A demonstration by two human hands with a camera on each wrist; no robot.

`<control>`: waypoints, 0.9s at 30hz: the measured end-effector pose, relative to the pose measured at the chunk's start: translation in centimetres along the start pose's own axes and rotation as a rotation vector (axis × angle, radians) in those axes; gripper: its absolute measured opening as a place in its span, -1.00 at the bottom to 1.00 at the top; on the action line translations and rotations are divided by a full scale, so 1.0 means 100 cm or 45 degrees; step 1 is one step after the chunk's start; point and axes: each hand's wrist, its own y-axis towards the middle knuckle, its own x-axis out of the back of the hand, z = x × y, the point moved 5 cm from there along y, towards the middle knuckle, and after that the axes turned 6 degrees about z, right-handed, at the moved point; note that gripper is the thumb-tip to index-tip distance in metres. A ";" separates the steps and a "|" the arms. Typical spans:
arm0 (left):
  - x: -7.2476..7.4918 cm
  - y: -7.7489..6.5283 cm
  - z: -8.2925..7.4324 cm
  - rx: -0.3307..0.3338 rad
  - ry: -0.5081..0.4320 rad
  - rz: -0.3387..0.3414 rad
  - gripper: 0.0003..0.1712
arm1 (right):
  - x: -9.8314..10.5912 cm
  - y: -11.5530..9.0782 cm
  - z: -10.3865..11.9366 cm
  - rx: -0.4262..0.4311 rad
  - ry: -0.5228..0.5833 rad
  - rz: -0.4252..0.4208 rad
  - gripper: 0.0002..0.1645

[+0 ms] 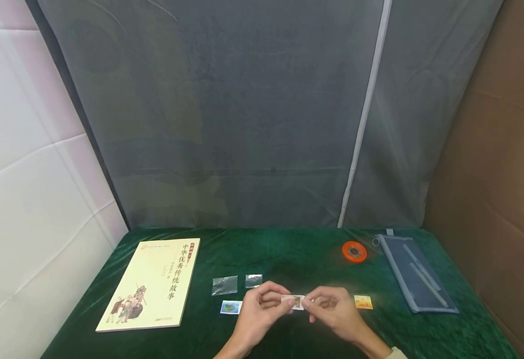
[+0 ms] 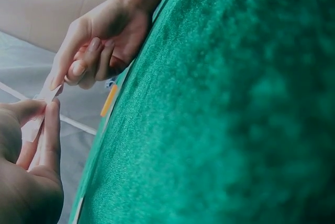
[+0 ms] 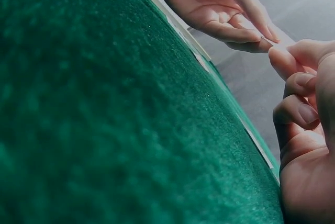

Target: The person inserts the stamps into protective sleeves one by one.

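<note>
A small stamp with a brown picture and white border is held up between both hands, above the green cloth. My left hand pinches its left end between thumb and fingers. At its right end, the thumb and forefinger of my right hand pinch it, the other fingers curled in. The left wrist view shows the stamp nearly edge-on as a thin pale strip. A blue-green stamp lies left of the left hand, and a yellow-orange stamp lies just right of the right hand.
Two small clear plastic sleeves lie beyond the left hand. A cream book lies at the left. Towards the back right are an orange tape roll and a blue-grey mesh pouch with slim items inside. Fabric walls enclose the table.
</note>
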 end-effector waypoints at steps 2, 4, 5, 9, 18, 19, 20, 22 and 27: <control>0.000 0.000 0.000 0.003 0.007 -0.001 -0.71 | 0.000 0.000 0.000 -0.012 0.001 0.002 -0.84; -0.001 0.000 -0.001 0.001 0.008 -0.001 -0.72 | -0.001 0.000 0.000 -0.016 0.004 0.006 -0.84; -0.001 0.000 -0.001 0.001 0.011 -0.002 -0.72 | -0.001 0.000 0.001 -0.016 0.005 0.008 -0.84; -0.001 0.000 0.000 0.000 0.012 -0.005 -0.73 | -0.001 0.001 0.002 -0.008 0.000 0.012 -0.85; -0.002 0.000 -0.001 0.002 0.001 0.007 -0.72 | -0.002 0.002 0.004 -0.040 -0.009 0.024 -0.86; -0.003 0.000 0.000 0.008 0.001 0.011 -0.71 | -0.002 0.002 0.004 -0.046 -0.011 0.028 -0.86; -0.003 0.000 0.000 0.011 -0.001 0.015 -0.70 | -0.002 0.002 0.005 -0.053 -0.013 0.031 -0.87; -0.003 0.000 0.001 0.020 -0.001 0.023 -0.69 | -0.002 0.001 0.005 -0.070 -0.015 0.039 -0.88; -0.002 -0.001 0.000 0.001 0.022 0.046 -0.71 | -0.003 0.002 0.007 -0.097 -0.019 0.054 -0.93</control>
